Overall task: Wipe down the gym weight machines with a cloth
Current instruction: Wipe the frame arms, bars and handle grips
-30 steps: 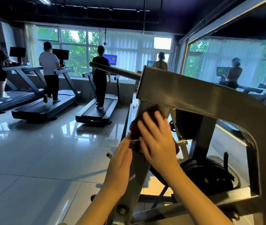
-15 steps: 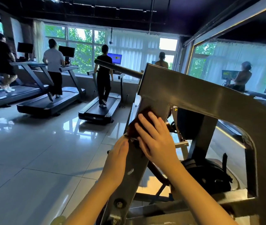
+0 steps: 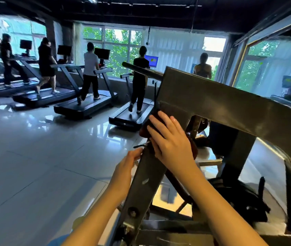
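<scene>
Right hand (image 3: 171, 144) flat, fingers straight, pressing cloth (image 3: 144, 130) onto post (image 3: 141, 189). Cloth sits under its palm. Left hand (image 3: 128, 162) just below, at post edge; can't tell its grip.

Both forearms reach forward; right grip (image 3: 171, 144) flat, fingers (image 3: 166, 123) spread; left grip (image 3: 129, 161) lower, fingertips hidden.
</scene>
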Demonstrator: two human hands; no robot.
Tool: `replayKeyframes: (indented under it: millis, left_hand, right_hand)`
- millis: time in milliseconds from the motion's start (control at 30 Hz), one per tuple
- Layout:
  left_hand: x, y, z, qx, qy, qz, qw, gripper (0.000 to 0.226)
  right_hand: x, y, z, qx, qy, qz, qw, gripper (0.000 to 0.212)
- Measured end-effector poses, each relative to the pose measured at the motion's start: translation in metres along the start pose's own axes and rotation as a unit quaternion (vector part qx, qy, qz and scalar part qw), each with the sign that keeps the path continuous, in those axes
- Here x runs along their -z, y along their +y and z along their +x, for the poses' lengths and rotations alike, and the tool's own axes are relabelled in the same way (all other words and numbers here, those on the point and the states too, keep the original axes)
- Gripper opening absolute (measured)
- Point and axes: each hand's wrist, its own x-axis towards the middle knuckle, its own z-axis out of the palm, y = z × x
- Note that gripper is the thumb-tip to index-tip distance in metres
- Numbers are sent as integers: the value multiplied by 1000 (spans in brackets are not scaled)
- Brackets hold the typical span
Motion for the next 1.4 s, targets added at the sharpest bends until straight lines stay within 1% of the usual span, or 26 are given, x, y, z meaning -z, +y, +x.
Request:
replayKeyframes:
  millis: [67, 100, 200, 233, 300, 367, 433, 467, 567, 633, 667, 733, 800, 833, 967, 1033, 1100, 1200, 1300, 1333, 1400]
  left_hand:
    - [-1, -8, -4, 5, 5, -20, 1000, 66]
    - [-2, -10, -6, 10, 8, -31, 999, 67]
    - [-4, -13, -10, 24, 18, -52, 998, 68]
    - [-4, -14, -11, 26, 20, -54, 998, 68]
    - [-4, -13, -13, 20, 14, -56, 998, 61]
    - [-2, -16, -13, 12, 10, -61, 998, 51]
    - [0, -17, -13, 11, -2, -69, 998, 48]
    - [1, -17, -13, 12, -11, -74, 997, 46]
    - [7, -18, -11, 17, -35, -81, 996, 42]
    - [11, -20, -7, 27, -47, -82, 995, 41]
    - [13, -22, -5, 31, -50, -89, 994, 41]
    - [16, -27, -2, 37, -57, -101, 993, 42]
    - [17, -29, -1, 35, -64, -102, 992, 42]
    - [17, -30, -1, 34, -67, -101, 992, 41]
    - [18, -28, -3, 32, -75, -109, 991, 40]
    - [17, -28, -4, 28, -77, -113, 990, 44]
    - [17, -28, -4, 28, -72, -111, 991, 43]
    - [16, -30, -3, 42, -62, -111, 991, 39]
    - [19, -30, -3, 47, -57, -120, 990, 37]
    - [19, -30, -3, 43, -58, -119, 990, 36]
    - [19, -31, -2, 35, -62, -116, 991, 37]
  right_hand:
    - [-3, -12, -5, -39, 18, 10, 999, 30]
    - [-7, -19, -14, -40, 12, 13, 999, 28]
    - [-8, -25, -33, -3, -33, 15, 999, 37]
    - [-7, -21, -30, 6, -33, 12, 999, 36]
    - [-3, -17, -19, -2, -17, -8, 1000, 34]
    - [-4, -19, -12, -39, 6, -15, 999, 32]
    - [-12, -31, -21, -62, 17, -12, 998, 32]
    - [-16, -38, -31, -56, 11, -20, 998, 34]
    - [-21, -44, -59, -6, -45, -48, 998, 45]
    - [-18, -40, -59, 9, -56, -62, 996, 47]
    - [-18, -39, -56, 8, -51, -68, 996, 44]
    - [-23, -44, -55, -24, -26, -69, 997, 38]
    - [-31, -56, -64, -62, -5, -59, 996, 38]
    - [-34, -61, -70, -63, -3, -57, 996, 41]
    - [-36, -59, -80, -23, -2, -68, 997, 41]
    - [-33, -61, -77, -36, -3, -63, 997, 46]
    - [-32, -67, -73, -48, -2, -40, 998, 47]
    - [-22, -72, -67, -34, 23, -17, 999, 30]
    - [-13, -79, -74, -12, 56, 6, 998, 24]
    - [-13, -79, -79, -4, 52, 7, 999, 26]
    - [-24, -73, -88, 2, 17, -10, 1000, 36]
